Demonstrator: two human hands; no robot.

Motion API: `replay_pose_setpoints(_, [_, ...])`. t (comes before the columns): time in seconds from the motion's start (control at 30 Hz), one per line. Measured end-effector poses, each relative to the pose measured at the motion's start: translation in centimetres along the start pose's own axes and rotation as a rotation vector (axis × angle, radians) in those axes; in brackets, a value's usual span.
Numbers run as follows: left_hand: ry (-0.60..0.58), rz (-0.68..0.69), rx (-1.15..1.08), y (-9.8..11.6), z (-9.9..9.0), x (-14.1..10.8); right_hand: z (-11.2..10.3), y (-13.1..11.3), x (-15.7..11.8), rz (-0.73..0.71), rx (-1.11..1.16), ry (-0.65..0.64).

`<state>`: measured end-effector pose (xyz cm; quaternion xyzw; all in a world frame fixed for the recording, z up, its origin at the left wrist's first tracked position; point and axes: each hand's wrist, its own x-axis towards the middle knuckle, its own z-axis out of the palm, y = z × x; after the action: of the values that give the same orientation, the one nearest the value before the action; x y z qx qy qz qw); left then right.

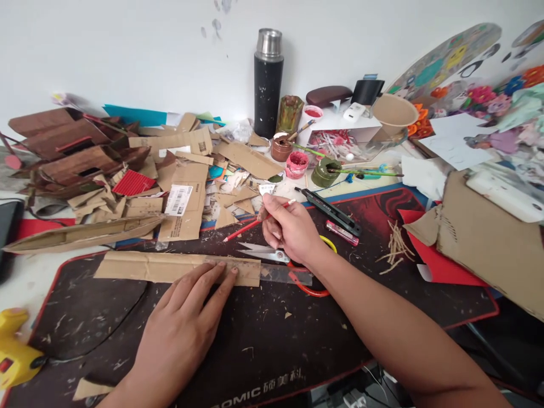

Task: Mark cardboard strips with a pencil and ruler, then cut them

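Observation:
My left hand lies flat with its fingers stretched out, pressing on a transparent ruler and a long strip of brown cardboard. Part of the ruler lies over the strip's right end, and the rest sticks out past it. My right hand is closed around a red pencil, held above the mat with its red end slanting down to the left. Scissors with red and yellow handles lie open just under my right hand. My right wrist and forearm partly hide their handles.
Behind the hands lie a black cutter knife, paint jars and a dark flask. Cardboard scraps and brown model boats fill the back left. A yellow glue gun sits front left, a cardboard box right.

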<state>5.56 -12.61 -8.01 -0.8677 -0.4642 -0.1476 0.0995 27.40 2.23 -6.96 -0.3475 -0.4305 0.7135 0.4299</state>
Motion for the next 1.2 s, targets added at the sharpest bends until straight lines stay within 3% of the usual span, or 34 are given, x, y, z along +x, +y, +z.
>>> replay_pose_setpoints(0.17, [0.007, -0.008, -0.009, 0.0, 0.0, 0.0, -2.1, -0.9, 2.0, -0.128, -0.098, 0.068])
replay_pose_setpoints(0.37, [0.01, -0.021, -0.032, 0.0, 0.1, 0.0, -3.2, -1.3, 3.5, -0.158, -0.207, 0.101])
replay_pose_setpoints(0.87, [-0.022, -0.011, -0.073, 0.1, 0.1, -0.3, -1.6, -2.2, 0.3, -0.19, -0.345, 0.098])
replay_pose_setpoints(1.2, [-0.033, -0.012, -0.07, 0.0, 0.2, -0.4, -0.5, -2.4, -0.9, -0.128, -0.236, 0.043])
